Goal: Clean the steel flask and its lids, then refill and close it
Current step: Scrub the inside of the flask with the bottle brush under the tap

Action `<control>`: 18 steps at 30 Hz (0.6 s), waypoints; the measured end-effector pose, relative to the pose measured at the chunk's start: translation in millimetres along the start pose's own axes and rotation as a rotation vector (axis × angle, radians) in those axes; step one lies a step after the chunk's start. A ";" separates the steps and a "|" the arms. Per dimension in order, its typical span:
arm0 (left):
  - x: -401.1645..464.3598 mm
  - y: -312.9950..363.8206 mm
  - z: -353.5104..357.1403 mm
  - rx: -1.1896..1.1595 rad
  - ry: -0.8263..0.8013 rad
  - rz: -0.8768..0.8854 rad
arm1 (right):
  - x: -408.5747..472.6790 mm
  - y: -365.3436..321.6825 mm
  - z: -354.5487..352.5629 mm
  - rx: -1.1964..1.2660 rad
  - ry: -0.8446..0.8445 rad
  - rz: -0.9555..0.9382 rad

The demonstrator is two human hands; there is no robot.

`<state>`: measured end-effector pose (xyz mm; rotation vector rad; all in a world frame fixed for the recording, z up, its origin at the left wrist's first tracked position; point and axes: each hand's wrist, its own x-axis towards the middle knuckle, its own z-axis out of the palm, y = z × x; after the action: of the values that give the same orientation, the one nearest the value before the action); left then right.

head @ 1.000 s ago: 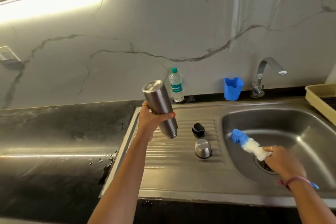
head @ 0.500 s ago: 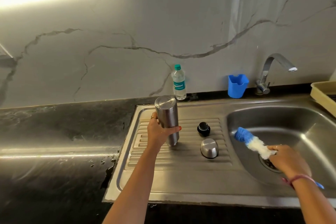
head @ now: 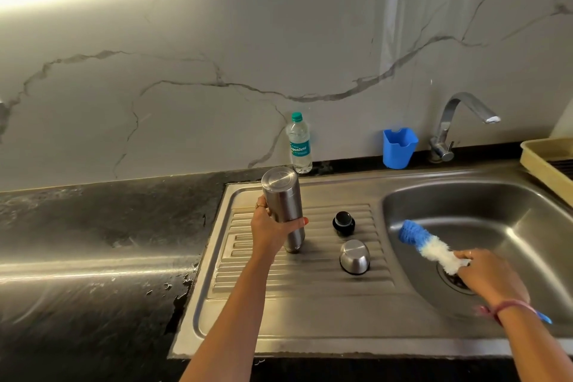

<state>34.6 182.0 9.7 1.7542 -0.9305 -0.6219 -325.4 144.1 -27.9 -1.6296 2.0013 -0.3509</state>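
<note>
The steel flask [head: 282, 198] stands upside down on the ribbed drainboard [head: 279, 282], mouth down, base up. My left hand [head: 269, 231] grips its lower body from the left. To its right lie the black inner lid [head: 343, 222] and the steel cup lid [head: 354, 256], dome side up. My right hand [head: 490, 277] holds a bottle brush [head: 424, 243] with a blue and white head over the sink basin [head: 496, 214]; the blue handle tip shows past my wrist.
A tap [head: 455, 121] rises behind the basin, with a blue holder [head: 398, 149] beside it. A small plastic water bottle [head: 299, 143] stands against the marble wall. A beige tray [head: 548, 164] sits at the right edge. Wet black counter [head: 93, 242] spreads left.
My left hand lowered the tilted flask from the air and stood it upside down on the drainboard. My right hand with the brush stayed over the basin.
</note>
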 end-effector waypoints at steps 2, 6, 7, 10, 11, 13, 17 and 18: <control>0.4 -1.1 0.6 -0.008 -0.002 -0.001 | 0.7 0.2 0.0 0.000 0.003 0.000; 1.3 -0.3 0.0 -0.039 -0.002 -0.007 | 3.1 1.5 2.1 -0.002 0.002 -0.004; 1.8 -0.2 -0.1 -0.040 -0.002 -0.005 | 3.7 1.9 2.8 -0.005 0.004 -0.003; 3.4 -1.4 0.0 -0.051 0.003 0.001 | 5.1 1.4 4.8 -0.022 0.005 0.000; 3.6 -1.6 0.1 -0.053 0.003 0.004 | 5.8 1.8 5.7 -0.022 0.005 0.003; 4.3 -2.4 0.6 -0.052 0.004 0.011 | 6.2 1.8 7.0 -0.022 0.001 0.007; 6.8 -3.0 1.0 -0.042 -0.003 0.000 | 9.9 4.1 8.8 -0.012 0.004 0.021; 7.8 -2.8 0.7 -0.036 -0.007 -0.004 | 11.2 4.8 9.3 -0.013 0.004 0.018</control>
<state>39.4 175.7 7.0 1.7229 -0.9159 -0.6439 -325.7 135.6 -40.7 -1.6188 2.0243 -0.3348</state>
